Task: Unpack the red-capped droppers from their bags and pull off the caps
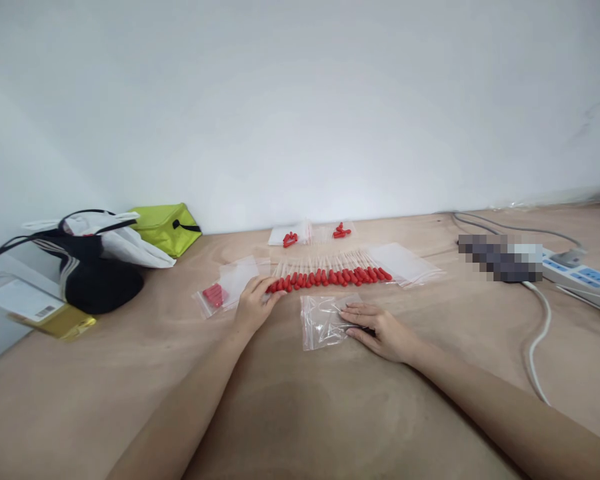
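Note:
A row of red-tipped sticks (330, 276) lies side by side, with the red ends toward me and pale shafts pointing to the wall. At the row's left end, my left hand (254, 303) has its thumb and fingers closed around the outermost red tips; how many are between them is hidden. My right hand (380, 330) lies with fingers stretched out on the right side of a clear plastic bag (320, 325), in front of the row. Its fingers cover part of that bag. Just left of my left hand is a small zip bag (215, 295) with red pieces inside.
Flat clear bags (405, 265) lie right of the row. Behind it are two small groups of red pieces (290, 239) on plastic. A black cap (100, 283), a lime-green bag (163, 227) and a yellow package (55, 320) stand left. At right are a power strip (580, 275) and cables.

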The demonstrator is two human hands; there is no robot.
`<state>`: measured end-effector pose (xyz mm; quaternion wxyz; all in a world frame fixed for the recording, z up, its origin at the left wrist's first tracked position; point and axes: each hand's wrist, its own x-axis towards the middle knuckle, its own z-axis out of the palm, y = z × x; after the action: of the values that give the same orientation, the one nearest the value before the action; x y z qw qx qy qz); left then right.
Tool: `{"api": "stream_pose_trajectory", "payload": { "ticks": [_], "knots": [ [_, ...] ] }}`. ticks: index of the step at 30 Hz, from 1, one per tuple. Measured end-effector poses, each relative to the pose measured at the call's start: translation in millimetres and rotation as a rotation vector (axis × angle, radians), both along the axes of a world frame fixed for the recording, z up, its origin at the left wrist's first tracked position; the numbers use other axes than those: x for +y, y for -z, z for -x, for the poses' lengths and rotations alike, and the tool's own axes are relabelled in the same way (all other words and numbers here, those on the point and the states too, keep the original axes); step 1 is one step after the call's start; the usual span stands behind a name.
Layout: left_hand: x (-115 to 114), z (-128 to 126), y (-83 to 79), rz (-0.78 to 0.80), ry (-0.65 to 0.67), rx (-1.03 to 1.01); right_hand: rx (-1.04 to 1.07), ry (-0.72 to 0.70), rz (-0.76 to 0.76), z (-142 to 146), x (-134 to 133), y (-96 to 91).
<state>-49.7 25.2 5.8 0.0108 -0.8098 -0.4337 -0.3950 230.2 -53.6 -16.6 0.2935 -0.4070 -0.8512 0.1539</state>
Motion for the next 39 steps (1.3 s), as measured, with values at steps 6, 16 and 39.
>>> {"api": "stream_pose_trajectory", "payload": {
  "ticks": [6, 16, 39],
  "knots": [
    [-45, -33, -3.6, 0.114, 0.303, 0.185, -0.092, -0.055, 0.01, -1, -1, -5.1],
    [-46, -41, -4.2, 0.536, 0.229, 0.226, -0.239, -0.05, 0.008, -1, -2, -7.5],
    [21, 60, -24.5, 0.376, -0.741, -0.082, -0.095, -0.109, 0.013, -4, -2, -2.5]
  ]
}}
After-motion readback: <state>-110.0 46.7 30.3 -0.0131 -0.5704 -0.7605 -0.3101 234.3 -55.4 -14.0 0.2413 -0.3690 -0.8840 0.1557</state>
